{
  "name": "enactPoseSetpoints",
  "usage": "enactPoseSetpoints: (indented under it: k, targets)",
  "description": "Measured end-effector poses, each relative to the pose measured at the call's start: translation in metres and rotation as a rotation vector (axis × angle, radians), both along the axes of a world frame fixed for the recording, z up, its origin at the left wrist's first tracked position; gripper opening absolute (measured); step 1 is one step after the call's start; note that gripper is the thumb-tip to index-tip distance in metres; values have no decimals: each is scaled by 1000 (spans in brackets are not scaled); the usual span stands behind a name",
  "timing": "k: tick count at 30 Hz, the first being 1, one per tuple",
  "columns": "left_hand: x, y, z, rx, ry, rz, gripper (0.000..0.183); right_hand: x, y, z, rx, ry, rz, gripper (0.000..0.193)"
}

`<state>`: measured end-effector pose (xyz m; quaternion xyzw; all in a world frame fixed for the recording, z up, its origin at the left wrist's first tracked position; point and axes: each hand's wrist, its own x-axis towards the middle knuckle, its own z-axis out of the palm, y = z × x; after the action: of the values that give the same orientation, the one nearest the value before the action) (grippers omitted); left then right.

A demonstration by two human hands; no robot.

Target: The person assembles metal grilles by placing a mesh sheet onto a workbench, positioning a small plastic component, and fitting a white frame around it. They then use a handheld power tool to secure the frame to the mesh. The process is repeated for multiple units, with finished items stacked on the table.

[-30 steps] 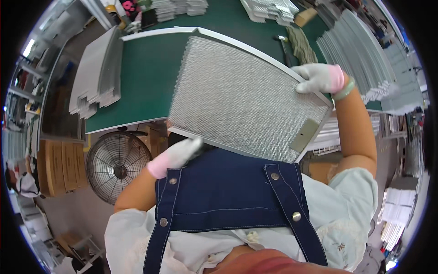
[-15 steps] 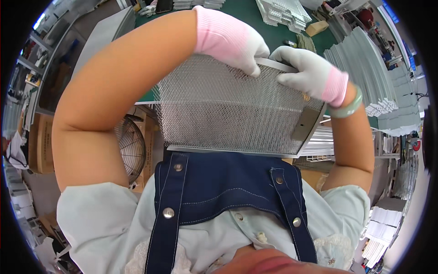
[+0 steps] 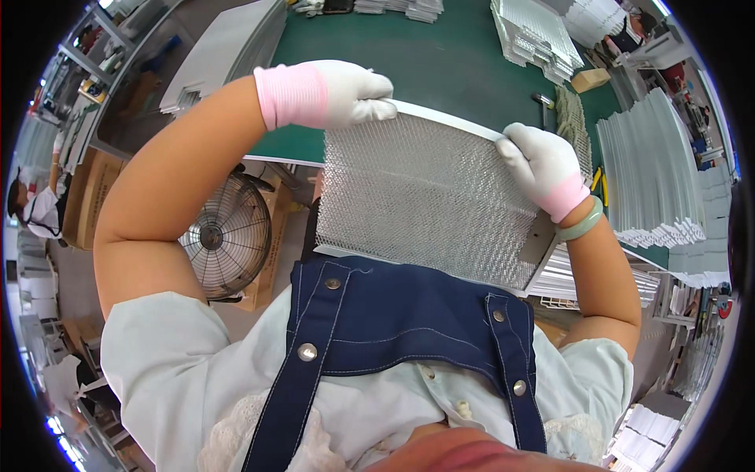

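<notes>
Head view showed the rectangular silver wire-mesh panel (image 3: 425,197) between my navy-blue cloth apron bib (image 3: 409,307) and the dark-green-topped counter (image 3: 401,59); I could not tell whether it rested on the counter's edge. My white-gloved left hand (image 3: 346,94), pink at the cuff, had its fingers narrowed on the left end of the panel's white far-edge strip (image 3: 448,117), while the fingers of my white-gloved right hand (image 3: 543,161) gripped toward the strip's right end, thumb on the mesh side. In my judgement, it went best with both hands bearing evenly along that strip and thumbs light on mesh that looked easy to dent. Right of the panel lay the olive knitted cloth (image 3: 572,118) and yellow-handled tool (image 3: 595,179), best kept clear of its corner.
</notes>
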<state>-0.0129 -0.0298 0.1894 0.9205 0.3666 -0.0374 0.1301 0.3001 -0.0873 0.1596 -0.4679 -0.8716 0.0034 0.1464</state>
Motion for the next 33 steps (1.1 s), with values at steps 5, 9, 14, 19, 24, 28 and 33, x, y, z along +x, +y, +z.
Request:
enactPoseSetpoints:
  k: [5,9,14,19,24,28,33]
  targets:
    - [-12,26,19,-422,-65,14,47,-15,15,22,-154,82,66,34]
    - [8,15,25,-245,-22,41,43,-52,23,8,-183,108,40,33]
    - [-20,-28,12,700,-252,18,45,-16,22,-37,-111,230,-208,38]
    - [-28,-120,-98,-417,-404,234,50,12,26,-64,-282,448,-413,38]
    - [35,-97,-114,-84,-898,227,25,8,35,-23,125,625,-437,34]
    - [27,-32,-29,165,-1238,423,39,-17,16,2,72,1130,-357,35]
    - [-22,18,59,21,-850,190,43,-55,-34,-66,-425,967,68,30]
